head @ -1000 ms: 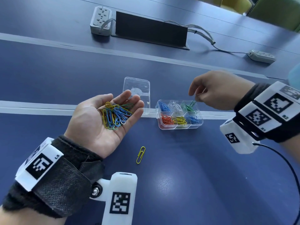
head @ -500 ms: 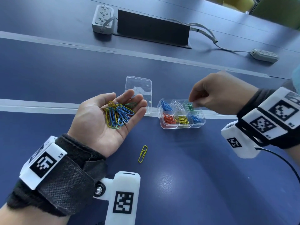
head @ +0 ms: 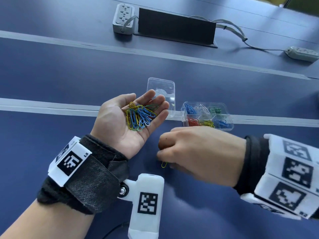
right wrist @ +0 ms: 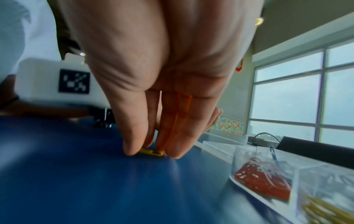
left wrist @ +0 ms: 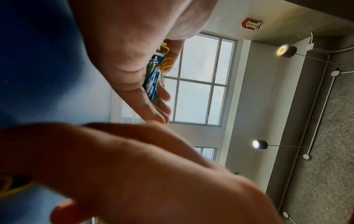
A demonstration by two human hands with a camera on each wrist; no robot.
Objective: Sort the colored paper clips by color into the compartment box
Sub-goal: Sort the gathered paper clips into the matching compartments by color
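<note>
My left hand (head: 120, 125) lies palm up and flat, carrying a loose pile of blue, yellow, green and white paper clips (head: 140, 117); the left wrist view shows the same pile (left wrist: 153, 75) edge-on. My right hand (head: 165, 159) is down on the blue table, below the left palm. Its thumb and fingers pinch a single yellow paper clip (head: 164, 164) that lies flat on the surface (right wrist: 151, 152). The clear compartment box (head: 183, 118) stands just beyond the right hand, with blue, white, green, red and yellow clips in separate cells.
The box's clear lid (head: 165, 85) lies flat behind my left fingers. At the back are a black panel (head: 176, 27), two power strips (head: 123, 18) (head: 302, 53) and cables. A pale seam strip (head: 43, 107) crosses the table.
My right hand has left the box's green cell and dropped toward me, down onto the yellow clip on the table. The left hand has kept its pile and barely moved.
</note>
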